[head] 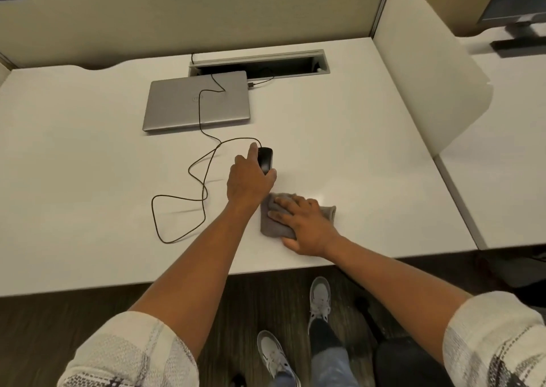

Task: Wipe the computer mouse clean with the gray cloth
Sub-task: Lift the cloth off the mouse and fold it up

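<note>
A black wired computer mouse (265, 158) lies on the white desk (369, 162), near its middle. My left hand (247, 179) grips the mouse from its left side, forefinger along the far end and thumb on the near right. The gray cloth (276, 224) lies bunched on the desk just in front of the mouse. My right hand (304, 224) rests flat on top of the cloth, fingers spread and pointing left; most of the cloth is hidden under it.
The mouse's black cable (180, 197) loops over the desk to the left and runs back across a closed silver laptop (196, 101). Behind the laptop is an open cable slot (260, 65). A white divider panel (425, 67) stands on the right. The desk's front edge is close to my arms.
</note>
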Tool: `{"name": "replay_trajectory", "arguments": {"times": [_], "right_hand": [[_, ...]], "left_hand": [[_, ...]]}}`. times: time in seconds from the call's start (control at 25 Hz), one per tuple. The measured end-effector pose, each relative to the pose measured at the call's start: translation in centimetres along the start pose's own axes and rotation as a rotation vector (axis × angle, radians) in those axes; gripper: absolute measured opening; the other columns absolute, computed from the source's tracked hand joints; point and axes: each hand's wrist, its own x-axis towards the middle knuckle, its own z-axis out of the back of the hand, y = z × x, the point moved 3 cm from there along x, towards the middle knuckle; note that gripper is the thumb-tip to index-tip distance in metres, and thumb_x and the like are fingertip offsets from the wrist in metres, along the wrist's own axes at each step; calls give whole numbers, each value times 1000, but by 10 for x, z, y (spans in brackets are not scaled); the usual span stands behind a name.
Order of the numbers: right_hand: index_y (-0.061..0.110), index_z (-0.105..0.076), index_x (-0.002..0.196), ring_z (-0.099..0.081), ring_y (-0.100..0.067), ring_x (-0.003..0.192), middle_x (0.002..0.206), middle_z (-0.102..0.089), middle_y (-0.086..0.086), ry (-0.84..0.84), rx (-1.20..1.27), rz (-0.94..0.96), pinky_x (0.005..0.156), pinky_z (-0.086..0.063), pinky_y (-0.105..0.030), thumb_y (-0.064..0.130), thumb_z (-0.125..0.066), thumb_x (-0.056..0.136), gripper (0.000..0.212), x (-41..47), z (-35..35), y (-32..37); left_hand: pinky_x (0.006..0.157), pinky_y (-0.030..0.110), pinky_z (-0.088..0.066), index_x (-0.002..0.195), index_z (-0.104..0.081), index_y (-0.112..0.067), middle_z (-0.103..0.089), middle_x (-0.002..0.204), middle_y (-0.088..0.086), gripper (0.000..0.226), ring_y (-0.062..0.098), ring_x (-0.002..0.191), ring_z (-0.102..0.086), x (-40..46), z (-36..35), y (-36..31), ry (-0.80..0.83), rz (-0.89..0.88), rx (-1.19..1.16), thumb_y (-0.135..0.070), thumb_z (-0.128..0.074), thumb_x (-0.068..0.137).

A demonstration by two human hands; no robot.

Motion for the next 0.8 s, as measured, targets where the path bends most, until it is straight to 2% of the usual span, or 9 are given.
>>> {"name": "replay_trajectory", "arguments": {"times": [0.16,0.32,0.4,0.48,0.56,0.64,0.72,0.8], "right_hand": [[34,-49,140,-37,-29,132,153,-39,1,76,62,25,103,-36,-48,46,-62,79,63,-21,9,11],[33,-59,131,-52,-20,120,145,-52,5,229,217,101,100,-41,-39,40,-65,78,55,-37,29,10],[37,-65,122,-60,-6,110,129,-65,10,287,426,-22,97,-47,-31,44,-65,75,47,-49,43,-2],[40,-69,112,-65,0,93,107,-73,14,319,704,-241,83,-55,-25,45,-68,76,36,-60,56,-18],[34,-75,101,-68,-8,82,91,-75,6,230,1023,-430,72,-56,-23,40,-71,79,23,-67,66,-36],[26,-78,90,-69,-17,73,84,-75,-6,97,1313,-604,62,-56,-27,37,-74,76,18,-70,74,-51],[17,-76,89,-69,-24,70,86,-72,-16,-3,1515,-696,62,-57,-32,38,-74,74,25,-67,81,-61],[13,-77,90,-70,-27,70,88,-73,-18,-74,1622,-728,65,-58,-36,39,-74,75,30,-61,89,-68]], "left_hand": [[88,45,-49,149,-28,-22,-51,124,19,75,36,112,-54,-7,-9,2,31,-12,-3,-44,-63,86],[89,46,-49,143,-35,-20,-52,122,19,69,39,111,-54,-7,-17,2,65,39,-64,-41,-64,84],[87,45,-48,142,-37,-20,-53,119,19,67,40,110,-55,-9,-25,-1,79,45,-70,-41,-63,85],[87,44,-47,143,-36,-21,-52,119,19,68,39,111,-54,-12,-32,-4,92,57,-74,-42,-63,85],[87,43,-47,147,-33,-24,-51,122,18,72,39,113,-53,-12,-37,-6,92,61,-73,-42,-63,84],[88,45,-48,150,-28,-27,-49,124,18,76,38,114,-53,-11,-40,-8,93,52,-64,-42,-64,84],[87,46,-48,154,-18,-32,-48,126,19,84,38,113,-52,-11,-42,-11,100,38,-45,-41,-65,85],[88,46,-49,155,-8,-35,-47,126,21,91,39,113,-52,-10,-43,-15,100,33,-32,-40,-67,85]]}}
